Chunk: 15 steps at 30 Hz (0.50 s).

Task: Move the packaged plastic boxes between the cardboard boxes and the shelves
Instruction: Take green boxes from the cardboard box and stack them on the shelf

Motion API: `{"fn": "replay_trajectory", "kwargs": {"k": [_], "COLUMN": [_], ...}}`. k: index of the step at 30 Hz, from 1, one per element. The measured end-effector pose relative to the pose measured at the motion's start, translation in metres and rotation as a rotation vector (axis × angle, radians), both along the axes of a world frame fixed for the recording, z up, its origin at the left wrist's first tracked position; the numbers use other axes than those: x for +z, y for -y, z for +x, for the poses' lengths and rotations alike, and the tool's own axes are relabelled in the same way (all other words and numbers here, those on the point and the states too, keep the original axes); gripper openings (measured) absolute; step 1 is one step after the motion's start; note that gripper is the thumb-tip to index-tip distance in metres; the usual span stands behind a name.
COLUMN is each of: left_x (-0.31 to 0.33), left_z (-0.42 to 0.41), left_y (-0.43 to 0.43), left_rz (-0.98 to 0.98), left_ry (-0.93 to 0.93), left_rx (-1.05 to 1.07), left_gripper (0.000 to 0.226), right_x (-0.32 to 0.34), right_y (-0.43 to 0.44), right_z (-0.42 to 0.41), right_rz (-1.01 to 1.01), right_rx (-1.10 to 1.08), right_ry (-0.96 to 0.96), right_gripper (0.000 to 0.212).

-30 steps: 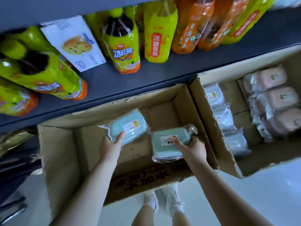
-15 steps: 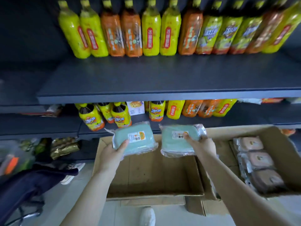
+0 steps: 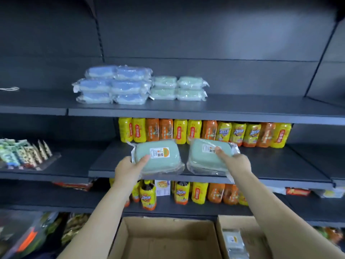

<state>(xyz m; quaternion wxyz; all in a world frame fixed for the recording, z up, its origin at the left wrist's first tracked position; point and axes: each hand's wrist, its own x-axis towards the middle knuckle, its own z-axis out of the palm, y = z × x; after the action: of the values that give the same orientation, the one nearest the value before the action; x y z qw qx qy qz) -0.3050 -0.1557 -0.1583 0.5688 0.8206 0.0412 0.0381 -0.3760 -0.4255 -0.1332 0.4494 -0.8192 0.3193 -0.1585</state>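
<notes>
Both hands grip one wrapped green box each: left hand (image 3: 128, 168) on the left box (image 3: 157, 157), right hand (image 3: 236, 162) on the right box (image 3: 207, 156), thumbs on top. They hang before the middle shelf (image 3: 280, 161). Above, blue stacks (image 3: 113, 85) and green stacks (image 3: 179, 87) stand on the upper shelf (image 3: 242, 107). Below are two cartons (image 3: 168, 238).

Dark grey metal shelving (image 3: 205, 111) with a matching back panel (image 3: 205, 34) fills the view, bottles (image 3: 203, 132) lining its middle tiers, and a soft, perhaps overhead, glare brightens the upper right.
</notes>
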Motion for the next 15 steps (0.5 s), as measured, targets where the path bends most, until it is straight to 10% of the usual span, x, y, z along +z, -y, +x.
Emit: {"fn": "replay_trajectory", "kwargs": {"k": [15], "left_x": [0.136], "left_z": [0.144], "left_y": [0.045], "left_rz": [0.235], "left_ry": [0.353], "left_rx": [-0.018], "left_gripper": [0.051], "right_x": [0.118], "right_y": [0.019], "right_z": [0.12], "right_rz": [-0.096], "right_rx": [-0.083], "right_ry": [0.225], "right_gripper": [0.065]}}
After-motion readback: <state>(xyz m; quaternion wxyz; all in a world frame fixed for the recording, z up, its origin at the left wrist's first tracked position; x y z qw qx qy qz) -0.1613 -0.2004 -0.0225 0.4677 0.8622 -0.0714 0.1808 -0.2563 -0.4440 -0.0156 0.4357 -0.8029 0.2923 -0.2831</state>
